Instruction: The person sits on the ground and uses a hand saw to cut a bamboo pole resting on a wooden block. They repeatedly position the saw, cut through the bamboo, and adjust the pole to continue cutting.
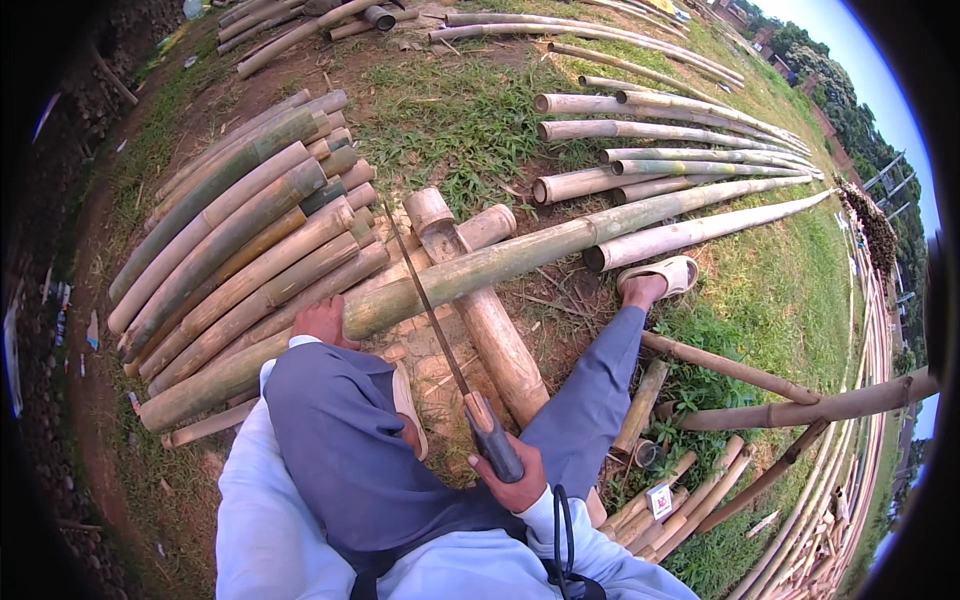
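A long green-tan bamboo pole (540, 244) runs from lower left to far right, lying across a short thick bamboo log (497, 345) with a notch near its far end. My left hand (322, 322) grips the pole beside my left knee, its fingers partly hidden. In my right hand (512, 475) is the dark handle of a hand saw (438, 325), fingers wrapped round it. The saw's narrow blade points away from me and crosses above the pole; whether its teeth touch the bamboo I cannot tell. Pale sawdust lies on the ground beneath.
Cut bamboo pieces (250, 235) lie stacked at the left. Several long poles (690, 132) stretch to the far right, more at the back. My right foot (660, 279) is beside the pole. A bamboo frame (800, 412) stands at right, near short pieces and a small white box (659, 501).
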{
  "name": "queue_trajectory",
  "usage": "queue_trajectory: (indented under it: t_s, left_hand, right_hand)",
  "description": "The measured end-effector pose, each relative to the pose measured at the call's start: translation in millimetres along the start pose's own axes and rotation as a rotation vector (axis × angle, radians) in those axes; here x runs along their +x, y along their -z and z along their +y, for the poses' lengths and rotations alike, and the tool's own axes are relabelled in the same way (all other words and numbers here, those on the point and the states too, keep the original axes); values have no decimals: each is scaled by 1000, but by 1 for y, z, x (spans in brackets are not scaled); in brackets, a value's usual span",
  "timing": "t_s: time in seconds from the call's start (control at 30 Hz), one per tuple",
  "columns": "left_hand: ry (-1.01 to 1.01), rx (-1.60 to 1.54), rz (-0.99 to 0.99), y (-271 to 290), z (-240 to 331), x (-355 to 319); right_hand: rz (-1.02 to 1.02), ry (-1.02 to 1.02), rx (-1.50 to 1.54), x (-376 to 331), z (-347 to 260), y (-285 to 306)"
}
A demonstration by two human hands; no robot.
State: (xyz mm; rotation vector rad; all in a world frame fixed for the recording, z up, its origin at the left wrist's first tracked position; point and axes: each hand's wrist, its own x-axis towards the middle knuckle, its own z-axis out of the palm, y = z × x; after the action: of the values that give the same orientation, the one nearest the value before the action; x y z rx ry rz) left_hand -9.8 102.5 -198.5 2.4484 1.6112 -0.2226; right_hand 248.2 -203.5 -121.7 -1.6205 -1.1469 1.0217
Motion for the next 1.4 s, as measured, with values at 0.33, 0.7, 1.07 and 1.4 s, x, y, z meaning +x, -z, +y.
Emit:
queue_trajectory:
  t_s: [0.33,0.7,1.07,1.4]
  left_hand:
    - [2,-34,38,13,8,-9]
    - [59,48,-5,5,1,-7]
    - [-3,-5,19,-10,-21,3]
    - [-11,11,20,-6,-20,5]
  right_hand:
    - [-11,9,-6,-2,-6,2]
    - [-48,35,10,3,-21,3]
    - [-54,24,55,2,-4,6]
    - [-43,56,96,2,-10,10]
